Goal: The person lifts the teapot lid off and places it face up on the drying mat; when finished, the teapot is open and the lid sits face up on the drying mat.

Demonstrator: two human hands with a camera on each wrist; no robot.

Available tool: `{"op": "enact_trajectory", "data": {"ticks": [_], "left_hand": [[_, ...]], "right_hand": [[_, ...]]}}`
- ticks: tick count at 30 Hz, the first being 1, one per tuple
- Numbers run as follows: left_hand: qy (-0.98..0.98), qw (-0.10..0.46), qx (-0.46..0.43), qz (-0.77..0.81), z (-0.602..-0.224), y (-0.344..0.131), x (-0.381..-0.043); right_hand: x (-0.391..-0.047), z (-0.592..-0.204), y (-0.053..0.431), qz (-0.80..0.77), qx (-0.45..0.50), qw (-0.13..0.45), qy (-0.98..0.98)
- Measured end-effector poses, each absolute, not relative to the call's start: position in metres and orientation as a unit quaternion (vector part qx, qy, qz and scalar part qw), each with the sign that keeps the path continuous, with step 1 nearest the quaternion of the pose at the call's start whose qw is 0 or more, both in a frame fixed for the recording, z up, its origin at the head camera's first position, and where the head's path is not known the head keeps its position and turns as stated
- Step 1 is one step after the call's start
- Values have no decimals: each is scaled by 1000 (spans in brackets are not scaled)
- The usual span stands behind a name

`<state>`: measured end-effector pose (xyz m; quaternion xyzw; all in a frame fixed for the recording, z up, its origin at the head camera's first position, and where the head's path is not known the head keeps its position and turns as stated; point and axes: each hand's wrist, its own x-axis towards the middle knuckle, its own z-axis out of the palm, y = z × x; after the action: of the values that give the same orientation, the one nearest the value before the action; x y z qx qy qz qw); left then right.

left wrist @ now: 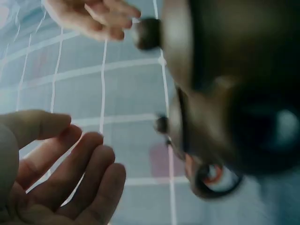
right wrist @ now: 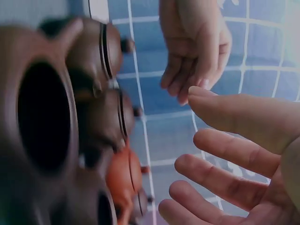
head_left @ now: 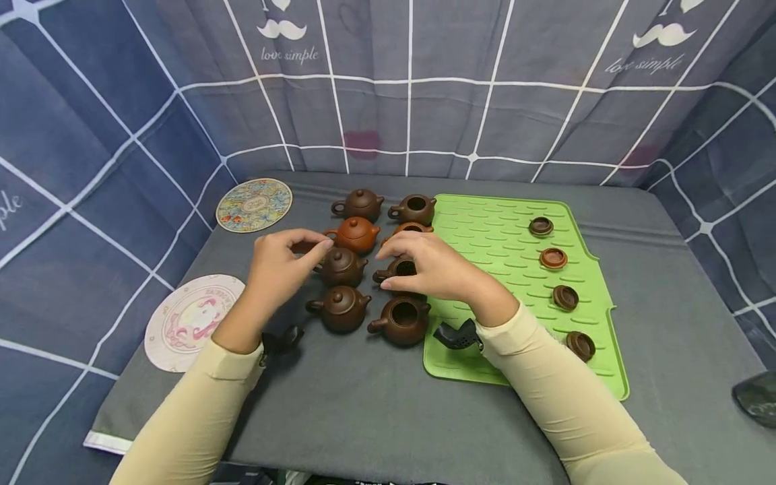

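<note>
Several small clay teapots stand in two columns mid-table. The left column has lids on: a dark brown teapot [head_left: 342, 311] nearest, another dark teapot [head_left: 341, 269] behind it, then a reddish-orange teapot [head_left: 355, 237] and a dark one [head_left: 359, 204]. Lidless teapots, such as the front one [head_left: 405, 323], form the right column. My left hand [head_left: 280, 273] hovers left of the lidded teapots, fingers loosely bent, holding nothing. Above a lidless dark teapot [head_left: 401, 269], my right hand [head_left: 432, 269] hangs with fingers apart and nothing between them. It partly hides that teapot and the lidless orange one [head_left: 417, 227].
On a green mat [head_left: 485, 215] at the right lie several upturned lids, among them a reddish-brown lid [head_left: 553, 259] and a dark lid [head_left: 580, 345]. A patterned round coaster [head_left: 254, 205] and a pink unicorn coaster [head_left: 192, 323] lie at the left. Gridded cloth [head_left: 388, 108] encloses the table.
</note>
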<state>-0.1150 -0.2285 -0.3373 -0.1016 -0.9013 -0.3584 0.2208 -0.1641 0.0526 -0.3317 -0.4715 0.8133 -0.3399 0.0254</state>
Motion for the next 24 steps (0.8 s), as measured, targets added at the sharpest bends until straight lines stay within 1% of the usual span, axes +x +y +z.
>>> {"op": "enact_trajectory", "data": {"ticks": [4,7,9,13,16,19,24], "left_hand": [[-909,195,-66,-364,-357,-248,-104],[-909,152,-58,-383,-370,-258,-100],[-907,116,-67,-399,-376,-264,-98],[-902,34,-113,-416,-384,-273,-97],[-892,-10,-143,-428,-388,-280,-97],[-880,-31,-168,-444,-390,-284,-97],[-863,-45,-206,-459,-392,-288,-99]], "right_hand": [[-154,-336,28,-312,-487,49,814],[-147,-339,11,-279,-498,58,819],[-143,-340,1,-256,-511,58,818],[-137,-345,-11,-227,-528,55,817],[-134,-349,-17,-224,-533,52,814],[-132,-353,-20,-230,-534,43,812],[-131,-356,-21,-231,-526,32,818]]}}
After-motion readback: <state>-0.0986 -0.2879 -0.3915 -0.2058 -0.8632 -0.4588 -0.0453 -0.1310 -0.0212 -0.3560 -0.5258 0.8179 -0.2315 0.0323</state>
